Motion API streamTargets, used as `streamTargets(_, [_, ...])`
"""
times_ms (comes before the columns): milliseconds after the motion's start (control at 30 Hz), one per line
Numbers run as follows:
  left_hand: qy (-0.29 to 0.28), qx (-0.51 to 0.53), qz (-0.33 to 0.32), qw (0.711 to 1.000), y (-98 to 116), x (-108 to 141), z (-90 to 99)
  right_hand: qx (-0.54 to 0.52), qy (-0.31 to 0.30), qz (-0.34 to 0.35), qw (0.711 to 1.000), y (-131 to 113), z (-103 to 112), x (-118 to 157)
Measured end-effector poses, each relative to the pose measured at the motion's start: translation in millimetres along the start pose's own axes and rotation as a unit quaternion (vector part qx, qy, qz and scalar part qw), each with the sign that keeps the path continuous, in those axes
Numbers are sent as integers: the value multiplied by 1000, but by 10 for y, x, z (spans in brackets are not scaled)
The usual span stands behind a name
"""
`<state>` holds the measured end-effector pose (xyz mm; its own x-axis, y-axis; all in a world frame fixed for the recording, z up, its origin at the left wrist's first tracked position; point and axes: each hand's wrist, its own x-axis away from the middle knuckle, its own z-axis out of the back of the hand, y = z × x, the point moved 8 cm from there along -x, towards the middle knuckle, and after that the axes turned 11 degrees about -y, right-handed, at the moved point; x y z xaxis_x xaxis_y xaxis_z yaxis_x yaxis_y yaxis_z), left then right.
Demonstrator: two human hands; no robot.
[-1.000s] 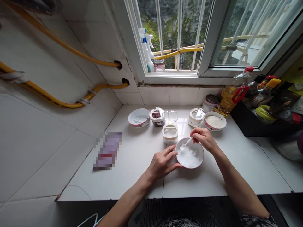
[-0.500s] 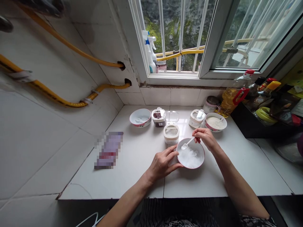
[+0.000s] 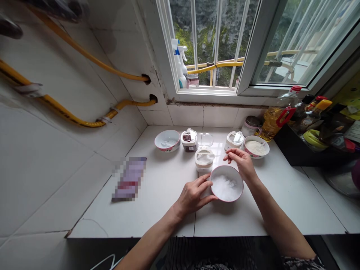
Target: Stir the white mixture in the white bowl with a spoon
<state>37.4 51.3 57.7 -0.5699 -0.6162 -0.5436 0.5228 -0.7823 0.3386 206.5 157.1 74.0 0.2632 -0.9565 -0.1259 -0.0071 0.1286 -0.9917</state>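
Spoon (image 3: pixel 219 155) pinched by right fingers (image 3: pixel 232 152) has moved from bowl (image 3: pixel 226 170) to jar (image 3: pixel 204 166); left fingers (image 3: pixel 203 181) clasp bowl

Left hand spread, right hand pinching

The left arm (image 3: pixel 159 231) reaches forward and inward, bare along the forearm, its wrist nearly straight. The left hand (image 3: pixel 192 194) shows its back, fingers extended toward the right, thumb parted below them. The right arm (image 3: pixel 277 213) slants forward and inward. The right hand (image 3: pixel 244 164) sits farther forward, thumb and index pinched, other fingers curled. The two hands are apart.
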Motion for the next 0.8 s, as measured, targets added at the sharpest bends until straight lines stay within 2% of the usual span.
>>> streamTargets(100, [5,-1,-6,1000,14,-7,15,143,12,104,984,-184,-113,71])
streamTargets(133, [6,-1,-8,1000,16,-9,17,209,2,149,967,-257,-184,104])
streamTargets(200, [6,0,-9,1000,14,-11,16,334,-39,231,913,-361,-360,178])
streamTargets(267, [7,3,-7,1000,5,-6,11,404,-77,280,867,-404,-484,238])
streamTargets(300, [7,5,-5,1000,-1,-2,7,413,-83,288,860,-421,-497,253])
streamTargets(333, [7,7,-5,1000,-5,2,3,405,-77,288,864,-443,-475,259])
streamTargets(400, [4,9,-2,1000,-12,7,-7,349,-43,262,899,-479,-341,247])
streamTargets(467, [1,12,0,1000,-15,7,-12,260,-13,195,946,-439,-162,206])
streamTargets(533, [-1,13,2,1000,-12,2,-8,176,-21,111,978,-330,-42,161])
streamTargets(600, [-1,11,2,1000,-8,-4,-1,138,-46,59,988,-253,12,137])
streamTargets(667, [0,8,1,1000,-3,-7,5,152,-63,29,986,-214,40,126])
streamTargets(800, [-2,2,0,1000,3,-4,6,248,-86,31,965,-242,-2,134])
